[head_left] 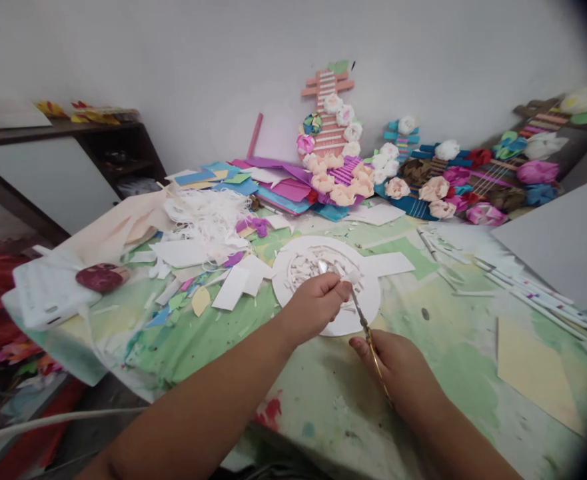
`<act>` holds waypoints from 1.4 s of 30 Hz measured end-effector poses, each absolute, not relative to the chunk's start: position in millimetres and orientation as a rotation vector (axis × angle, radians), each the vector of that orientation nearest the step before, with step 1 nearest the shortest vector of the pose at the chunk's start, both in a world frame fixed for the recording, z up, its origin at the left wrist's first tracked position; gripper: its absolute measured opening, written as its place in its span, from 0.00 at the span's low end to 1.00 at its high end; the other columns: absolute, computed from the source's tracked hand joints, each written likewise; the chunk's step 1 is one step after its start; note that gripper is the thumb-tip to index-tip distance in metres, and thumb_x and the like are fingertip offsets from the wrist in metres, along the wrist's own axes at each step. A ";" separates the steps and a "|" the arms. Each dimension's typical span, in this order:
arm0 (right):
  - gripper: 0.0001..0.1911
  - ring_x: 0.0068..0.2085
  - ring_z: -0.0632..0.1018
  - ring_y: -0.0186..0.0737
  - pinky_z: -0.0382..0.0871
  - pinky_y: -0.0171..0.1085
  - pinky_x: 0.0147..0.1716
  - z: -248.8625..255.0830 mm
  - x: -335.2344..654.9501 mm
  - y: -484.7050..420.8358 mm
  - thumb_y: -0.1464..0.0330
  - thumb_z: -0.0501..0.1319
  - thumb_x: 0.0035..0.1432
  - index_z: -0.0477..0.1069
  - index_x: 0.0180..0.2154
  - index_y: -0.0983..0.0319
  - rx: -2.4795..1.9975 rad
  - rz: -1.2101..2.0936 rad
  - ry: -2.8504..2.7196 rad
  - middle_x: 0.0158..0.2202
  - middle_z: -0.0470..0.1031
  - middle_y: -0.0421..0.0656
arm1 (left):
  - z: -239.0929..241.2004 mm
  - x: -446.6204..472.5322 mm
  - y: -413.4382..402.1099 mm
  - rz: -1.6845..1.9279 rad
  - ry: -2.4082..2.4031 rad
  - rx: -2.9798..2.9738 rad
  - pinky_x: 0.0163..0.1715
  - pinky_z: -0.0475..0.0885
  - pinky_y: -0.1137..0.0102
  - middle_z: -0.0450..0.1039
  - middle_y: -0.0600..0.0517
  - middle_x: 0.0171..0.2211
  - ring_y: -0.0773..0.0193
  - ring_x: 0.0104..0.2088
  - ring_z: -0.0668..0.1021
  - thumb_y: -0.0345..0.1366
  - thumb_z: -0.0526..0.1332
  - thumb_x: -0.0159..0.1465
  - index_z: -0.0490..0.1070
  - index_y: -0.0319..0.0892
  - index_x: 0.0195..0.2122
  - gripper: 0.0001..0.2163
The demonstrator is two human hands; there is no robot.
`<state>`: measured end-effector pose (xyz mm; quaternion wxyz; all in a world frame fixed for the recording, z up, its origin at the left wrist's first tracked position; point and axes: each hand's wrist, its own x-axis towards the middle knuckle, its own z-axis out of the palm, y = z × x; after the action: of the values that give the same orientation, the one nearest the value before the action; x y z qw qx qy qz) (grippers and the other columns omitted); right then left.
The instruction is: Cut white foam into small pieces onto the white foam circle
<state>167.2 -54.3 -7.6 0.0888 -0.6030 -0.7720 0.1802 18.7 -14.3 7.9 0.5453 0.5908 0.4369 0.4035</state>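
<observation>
My right hand point(398, 367) is wrapped round the handles of a pair of scissors point(362, 319), whose blades point away from me toward my left hand. Pinched in my left hand point(318, 303) is a small white piece of paper point(353, 276), right by the blade tips. Whether the blades touch it I cannot tell. Below lies a white round paper disc point(283, 267) on the table. Many small white paper snippets point(300, 263) are heaped inside a ring on that disc. A white paper strip point(390, 264) extends from its right side.
Tangled white string point(198, 213) and paper scraps point(230, 287) lie left, near a white device point(48, 290). Flower-decorated guitar-shaped crafts point(328, 127) lean on the wall. Rolled paper sticks point(538, 293) and a cream sheet point(536, 373) lie right on the stained green tablecloth point(453, 387).
</observation>
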 end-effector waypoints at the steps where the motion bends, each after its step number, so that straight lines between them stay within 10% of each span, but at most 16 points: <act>1: 0.21 0.22 0.65 0.33 0.51 0.31 0.21 -7.7 167.9 -53.7 0.56 0.41 0.52 0.58 0.18 0.62 -1.803 0.569 -2.292 0.19 0.66 0.41 | 8.1 19.0 -14.3 0.962 1.048 1.391 0.16 0.55 0.78 0.54 0.59 0.12 0.75 0.15 0.59 0.44 0.47 0.55 0.58 0.40 0.20 0.13; 13: 0.21 0.17 0.60 0.30 0.48 0.31 0.17 -6.8 179.3 -51.7 0.53 0.49 0.45 0.55 0.14 0.62 -1.841 0.705 -2.160 0.13 0.59 0.38 | 2.1 10.5 -5.2 1.227 1.253 1.158 0.19 0.59 0.77 0.58 0.57 0.15 0.74 0.18 0.63 0.35 0.50 0.50 0.56 0.39 0.15 0.09; 28: 0.12 0.20 0.64 0.28 0.58 0.32 0.21 -2.6 172.0 -36.6 0.70 0.57 0.40 0.51 0.21 0.60 -1.140 1.072 -1.388 0.21 0.59 0.34 | 17.0 25.9 -30.1 0.687 0.961 1.783 0.17 0.54 0.76 0.53 0.58 0.14 0.73 0.17 0.59 0.39 0.46 0.54 0.55 0.40 0.18 0.11; 36: 0.11 0.21 0.63 0.30 0.56 0.31 0.20 12.2 186.5 -9.1 0.63 0.56 0.40 0.55 0.22 0.61 -1.457 0.660 -1.667 0.19 0.60 0.35 | 10.8 6.2 -10.3 1.090 1.391 1.705 0.18 0.51 0.75 0.47 0.58 0.14 0.73 0.18 0.57 0.38 0.47 0.52 0.48 0.41 0.15 0.11; 42: 0.10 0.21 0.62 0.30 0.54 0.30 0.20 16.5 161.4 23.9 0.61 0.54 0.40 0.57 0.21 0.61 -1.628 0.365 -1.983 0.17 0.61 0.35 | -5.8 4.6 8.1 0.891 1.782 2.095 0.21 0.54 0.73 0.60 0.55 0.18 0.69 0.21 0.63 0.39 0.48 0.52 0.59 0.41 0.19 0.10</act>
<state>161.4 23.9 16.5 0.2718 -0.6046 -0.7363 0.1357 4.6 8.1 -5.8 0.1249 0.7189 0.6117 0.3057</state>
